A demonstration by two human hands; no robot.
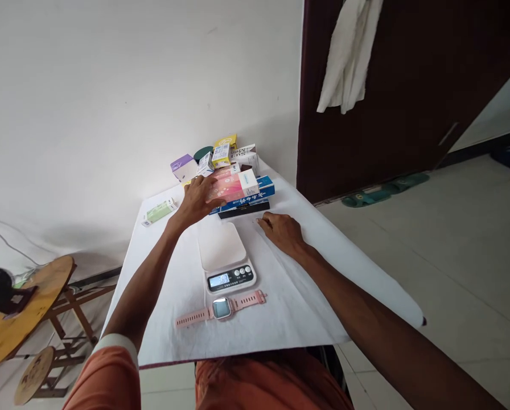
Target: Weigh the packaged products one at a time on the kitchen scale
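My left hand (196, 197) is closed round the left end of a pink box (233, 186), its thumb at the front and its fingers over the top. That box lies on a blue box (266, 187), with a flat black box (244, 210) beneath. My right hand (283, 230) rests on the white cloth with curled fingers, just right of the stack, holding nothing visible. Between my forearms sits a white digital scale (222, 247) with a bare platform and lit digits. A pink-strapped smartwatch (221, 308) lies flat in front of it.
Behind the stack are a purple box (184, 166), a yellow box (225, 142), a white box (251, 158) and other packs against the wall. A green-and-white box (159, 212) lies at the left. Wooden stools (35, 373) stand left of the cloth-covered table (315, 285).
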